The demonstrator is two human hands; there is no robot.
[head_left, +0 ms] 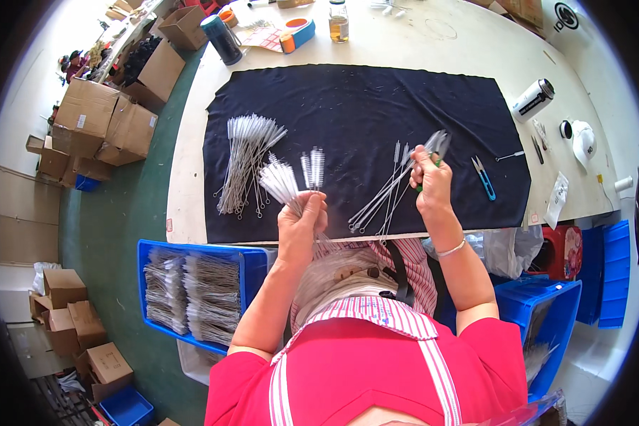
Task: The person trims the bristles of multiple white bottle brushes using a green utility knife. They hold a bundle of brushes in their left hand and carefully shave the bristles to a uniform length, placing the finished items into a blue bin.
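My left hand [302, 219] is closed around a bunch of wire tube brushes [280, 180], their white bristle heads pointing up and fanned apart. My right hand [432, 177] grips green-handled scissors [440, 144], blades pointing away from me. Beside that hand, several loose tube brushes [390, 186] lie on the dark cloth [362, 106], their ring ends toward me; some pass behind the fingers. Left of my left hand rests a larger pile of brushes [245, 167], bristles at the far end. Blue thread snips [483, 178] lie to the right, near a single brush [510, 155].
A blue crate [192, 247] packed with brushes stands at the table's left front. Another blue bin [557, 312] is at my right. On the white table [188, 163] are a dark flask [222, 40], tape [299, 33], a glass jar [339, 25] and a white bottle [533, 99].
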